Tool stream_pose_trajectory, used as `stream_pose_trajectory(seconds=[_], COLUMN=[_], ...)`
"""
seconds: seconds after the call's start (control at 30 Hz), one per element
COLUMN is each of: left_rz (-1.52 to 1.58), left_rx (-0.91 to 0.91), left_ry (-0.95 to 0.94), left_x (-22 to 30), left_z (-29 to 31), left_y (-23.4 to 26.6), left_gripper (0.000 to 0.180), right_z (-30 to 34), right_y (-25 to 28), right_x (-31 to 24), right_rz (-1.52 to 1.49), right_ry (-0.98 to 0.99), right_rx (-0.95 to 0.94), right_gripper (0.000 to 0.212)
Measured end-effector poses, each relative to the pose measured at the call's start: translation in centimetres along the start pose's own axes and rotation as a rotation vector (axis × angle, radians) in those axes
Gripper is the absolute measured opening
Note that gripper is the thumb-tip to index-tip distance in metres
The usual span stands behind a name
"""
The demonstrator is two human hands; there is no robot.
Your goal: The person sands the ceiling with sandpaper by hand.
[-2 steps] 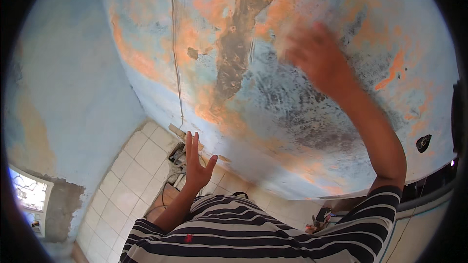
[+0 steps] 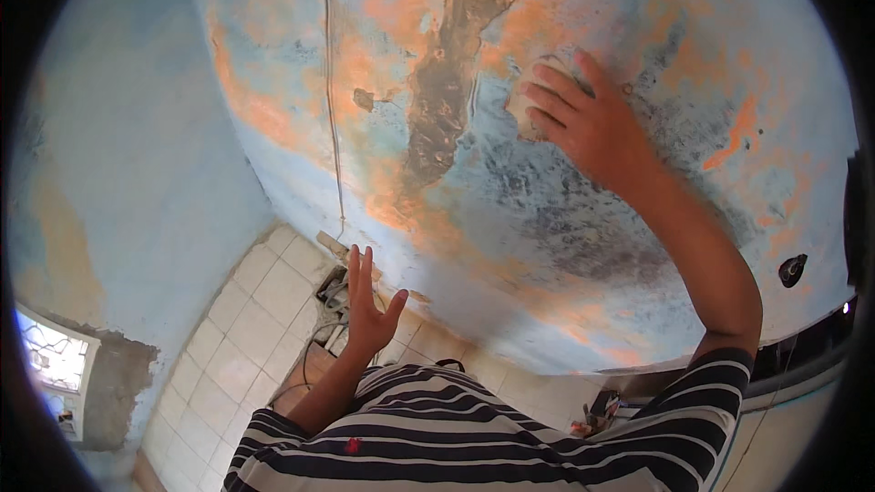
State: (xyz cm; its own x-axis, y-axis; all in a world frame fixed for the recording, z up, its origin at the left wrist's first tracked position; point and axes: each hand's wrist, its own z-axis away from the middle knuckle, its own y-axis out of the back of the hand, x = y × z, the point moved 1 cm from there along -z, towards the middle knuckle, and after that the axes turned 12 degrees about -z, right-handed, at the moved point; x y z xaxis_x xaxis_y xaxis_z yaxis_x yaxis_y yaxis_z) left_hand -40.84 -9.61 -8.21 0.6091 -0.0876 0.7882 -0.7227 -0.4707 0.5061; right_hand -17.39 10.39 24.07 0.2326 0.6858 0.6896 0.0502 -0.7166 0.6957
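My right hand presses a pale beige sheet, which looks like sandpaper, flat against the patchy wall. Its fingers lie over the sheet, so much of it is hidden. Around the hand the wall shows worn blue paint, orange areas and dark speckled stains. My left hand is raised in front of my body with fingers stretched and thumb apart. Nothing is in it, and it appears apart from the wall.
A thin cable runs down the wall to the left of a bare grey patch. Tangled wires lie on the tiled floor near the corner. A black fitting sits on the wall at right, and a bright window at far left.
My right hand, blurred by motion before, now shows sharply, slightly lower on the wall, and the beige sheet under its fingers is visible. My left hand keeps its place.
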Motion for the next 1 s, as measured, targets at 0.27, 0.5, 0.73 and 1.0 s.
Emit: stream_pose_trajectory(seconds=[0.27, 0.5, 0.73, 1.0], left_rz=[-0.016, -0.054, -0.064, -0.075], left_rx=[0.012, 0.05, 0.054, 0.055], left_ry=[0.017, 0.033, 0.081, 0.118], left_x=[-1.0, -1.2, -1.7, 0.0], left_z=[1.0, 2.1, 3.9, 6.6], left_y=[0.2, 1.0, 1.7, 2.1], left_gripper=[0.09, 0.088, 0.083, 0.081], right_z=[-1.6, -1.7, -0.1, 0.3], right_y=[1.7, 2.5, -4.8, -5.9], right_x=[2.7, 3.5, -2.7, -4.6], right_rz=[0.04, 0.282, -0.013, -0.011], right_ry=[-0.219, -0.36, -0.119, -0.299], right_rx=[0.304, 0.338, 0.163, 0.228], right_gripper=[0.019, 0.023, 0.025, 0.027])
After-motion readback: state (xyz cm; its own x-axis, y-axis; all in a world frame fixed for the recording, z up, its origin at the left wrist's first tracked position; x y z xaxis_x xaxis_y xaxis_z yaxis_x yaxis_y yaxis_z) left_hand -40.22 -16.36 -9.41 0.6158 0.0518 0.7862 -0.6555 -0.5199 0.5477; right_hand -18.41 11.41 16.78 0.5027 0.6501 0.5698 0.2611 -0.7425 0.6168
